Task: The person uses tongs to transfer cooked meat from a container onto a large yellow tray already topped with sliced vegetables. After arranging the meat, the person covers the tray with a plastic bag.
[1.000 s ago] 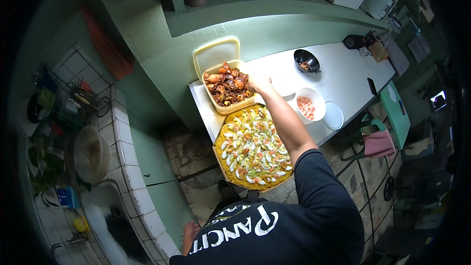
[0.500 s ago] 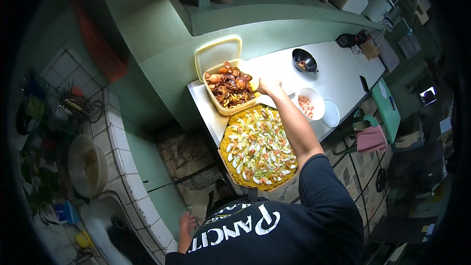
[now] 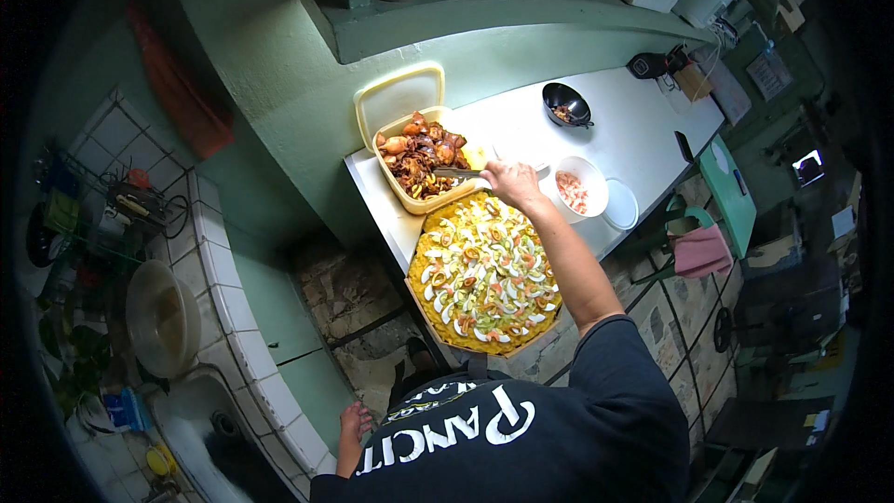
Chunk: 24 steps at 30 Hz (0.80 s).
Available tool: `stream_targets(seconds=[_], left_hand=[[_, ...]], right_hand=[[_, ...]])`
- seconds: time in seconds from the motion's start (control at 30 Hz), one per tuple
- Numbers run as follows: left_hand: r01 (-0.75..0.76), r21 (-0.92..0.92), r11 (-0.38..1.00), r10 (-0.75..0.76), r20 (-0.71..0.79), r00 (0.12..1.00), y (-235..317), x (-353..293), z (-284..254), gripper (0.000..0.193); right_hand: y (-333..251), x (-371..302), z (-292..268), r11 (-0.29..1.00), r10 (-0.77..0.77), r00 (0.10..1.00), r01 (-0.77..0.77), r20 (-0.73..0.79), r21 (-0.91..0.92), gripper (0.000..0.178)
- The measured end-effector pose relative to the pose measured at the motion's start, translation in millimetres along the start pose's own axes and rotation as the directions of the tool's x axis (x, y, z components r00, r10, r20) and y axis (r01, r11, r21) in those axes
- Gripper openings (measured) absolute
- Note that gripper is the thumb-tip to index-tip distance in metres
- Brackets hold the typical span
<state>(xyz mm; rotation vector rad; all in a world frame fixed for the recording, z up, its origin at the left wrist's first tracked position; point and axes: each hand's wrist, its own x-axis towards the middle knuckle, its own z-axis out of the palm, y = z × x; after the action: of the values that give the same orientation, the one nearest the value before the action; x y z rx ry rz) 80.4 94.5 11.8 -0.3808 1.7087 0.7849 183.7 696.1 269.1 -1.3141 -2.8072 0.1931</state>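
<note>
My right hand [image 3: 511, 183] grips what look like metal tongs [image 3: 458, 172], their tips among brown-sauced pieces of food [image 3: 421, 151]. That food fills a yellowish plastic container [image 3: 396, 188], whose lid [image 3: 402, 101] stands raised against the wall. Below my right forearm lies a large tray of yellow noodles [image 3: 486, 265], topped with sliced eggs, shredded greens and orange bits. Right of the hand, a white bowl [image 3: 590, 171] contains pink shrimp. At my left side hangs my left hand [image 3: 355, 420], holding nothing, fingers loosely apart.
A black bowl [image 3: 568, 104] with scraps stands farther back on the white table [image 3: 643, 116]. A pale round lid [image 3: 621, 205] lies beside the shrimp bowl. On the left are a tiled counter [image 3: 251, 340], a sink [image 3: 191, 410] and a plastic basin [image 3: 163, 317]. A green chair [image 3: 687, 219] holds a pink cloth.
My right hand has come nearer, away from the container's right side, and the tongs now show reaching into the food. The view has shifted slightly; my left hand still hangs down.
</note>
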Motion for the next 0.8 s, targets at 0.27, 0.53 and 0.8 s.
stream_targets(seconds=[0.27, 0.53, 0.8], left_hand=[[-0.044, 0.083, 0.996, 0.048, -0.053, 0.997, -15.7, -7.3, 10.8, 0.04], [-0.03, 0.031, 0.999, 0.032, -0.048, 0.998, -58.5, -8.1, 28.6, 0.042], [-0.008, 0.106, 0.994, 0.02, -0.11, 0.994, -73.2, -29.1, 56.1, 0.039]], right_hand=[[-3.5, -4.0, 2.3, 0.997, -0.035, 0.999, 0.035, 0.003, 0.067, 0.029], [36.0, -36.5, -9.6, 0.936, 0.033, 0.995, 0.003, -0.097, 0.352, 0.032], [143.6, -189.6, -26.3, 0.832, -0.12, 0.991, 0.073, 0.051, 0.549, 0.022]])
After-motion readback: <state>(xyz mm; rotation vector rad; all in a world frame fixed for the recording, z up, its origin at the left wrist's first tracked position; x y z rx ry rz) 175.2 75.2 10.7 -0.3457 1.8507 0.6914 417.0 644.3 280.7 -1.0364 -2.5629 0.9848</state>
